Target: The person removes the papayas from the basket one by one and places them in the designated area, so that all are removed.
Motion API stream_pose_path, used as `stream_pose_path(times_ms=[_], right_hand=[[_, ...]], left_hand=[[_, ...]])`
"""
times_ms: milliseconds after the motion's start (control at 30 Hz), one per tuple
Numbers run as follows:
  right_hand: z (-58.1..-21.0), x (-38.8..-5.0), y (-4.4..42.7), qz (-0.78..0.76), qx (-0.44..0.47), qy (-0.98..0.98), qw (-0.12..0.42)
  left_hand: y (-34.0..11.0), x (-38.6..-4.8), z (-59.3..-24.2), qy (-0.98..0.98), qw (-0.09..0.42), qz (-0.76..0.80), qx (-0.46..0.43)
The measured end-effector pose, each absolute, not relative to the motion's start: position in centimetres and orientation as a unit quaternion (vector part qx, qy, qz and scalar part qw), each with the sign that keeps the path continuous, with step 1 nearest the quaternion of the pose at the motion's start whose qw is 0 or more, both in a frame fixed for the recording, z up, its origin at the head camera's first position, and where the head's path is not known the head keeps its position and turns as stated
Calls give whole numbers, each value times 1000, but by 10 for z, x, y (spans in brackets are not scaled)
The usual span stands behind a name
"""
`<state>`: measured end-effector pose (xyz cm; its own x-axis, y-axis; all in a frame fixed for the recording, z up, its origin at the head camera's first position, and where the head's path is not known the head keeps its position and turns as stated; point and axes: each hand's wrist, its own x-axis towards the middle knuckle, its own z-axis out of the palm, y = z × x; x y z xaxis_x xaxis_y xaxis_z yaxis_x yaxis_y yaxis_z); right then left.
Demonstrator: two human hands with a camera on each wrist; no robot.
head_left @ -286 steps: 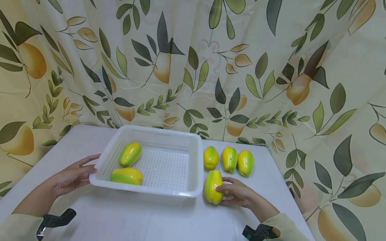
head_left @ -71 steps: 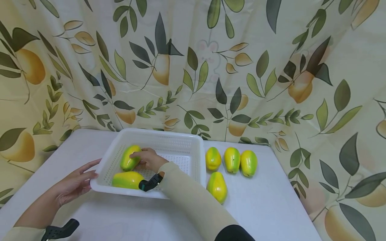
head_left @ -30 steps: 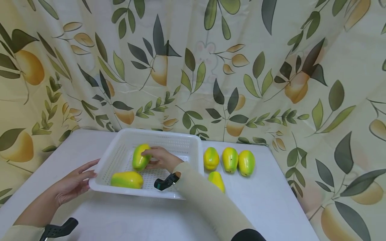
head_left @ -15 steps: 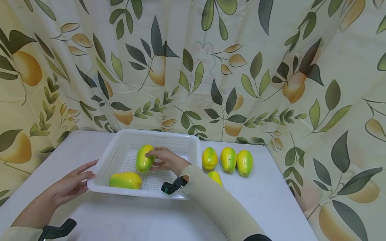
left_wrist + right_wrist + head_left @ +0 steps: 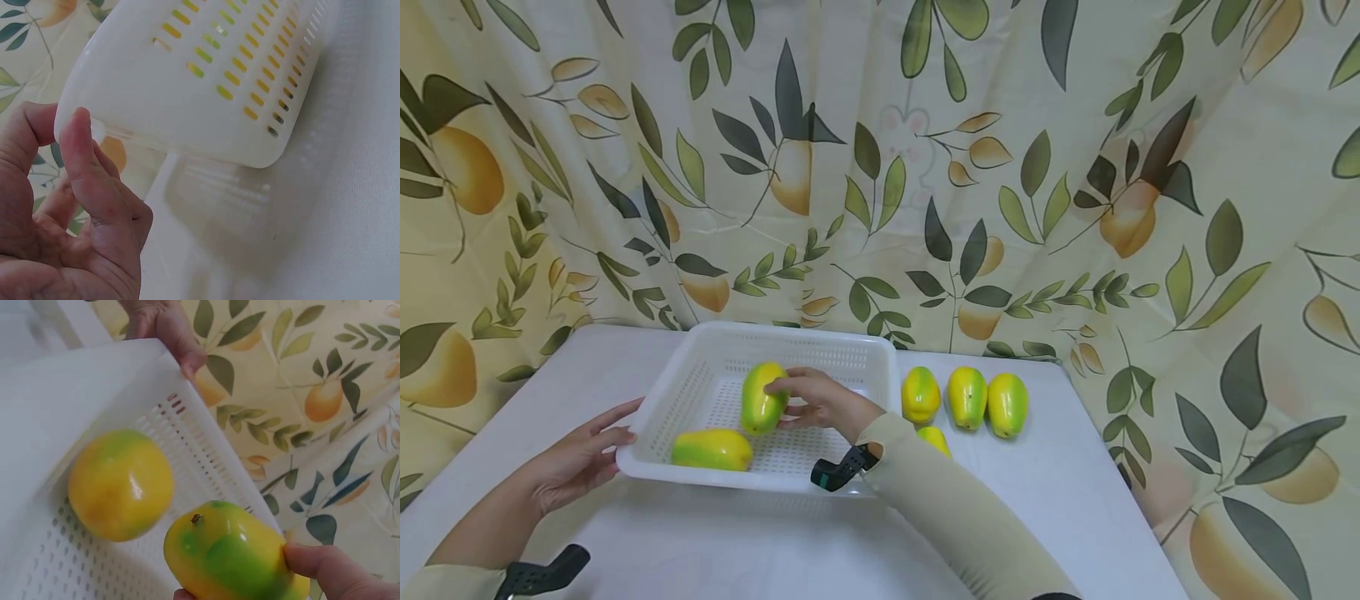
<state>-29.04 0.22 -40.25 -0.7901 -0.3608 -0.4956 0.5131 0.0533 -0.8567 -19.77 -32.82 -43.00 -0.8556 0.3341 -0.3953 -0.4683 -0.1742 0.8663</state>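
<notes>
Gripping a yellow-green fruit [image 5: 762,404] in the right hand [image 5: 827,402], with fingers curled round it, inside the white basket [image 5: 737,479]. Cannot tell whether lifted or resting on the perforated floor. Pinching the basket's rim at its left end with the left hand [image 5: 580,454].

Step in hand, by judgement: handling a single fruit within the basket, grip made. Called for next, probably: a firm hold on the rim, plus either a gentle release onto the floor or a lift high enough to clear the wall. Undecidable from here.

Nearby: second fruit [image 5: 711,450] on the basket floor, toward the near left corner. Outside, past the right wall: three loose fruits [image 5: 967,398] in a row on the white tablecloth [image 5: 700,542], plus a partly hidden fruit [image 5: 935,439] behind the right sleeve [image 5: 955,508].

In the way: basket's right wall, between held and loose fruit; sleeve, across the near right rim. Behind everything: printed curtain [image 5: 880,192].
</notes>
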Motion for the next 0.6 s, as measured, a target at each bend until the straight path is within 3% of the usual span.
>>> stream_pose_path(times_ms=[600], right_hand=[[-401,-282,30,-679,55,659,319]], left_hand=[[-329,-198,-431,589,263,762,-56]])
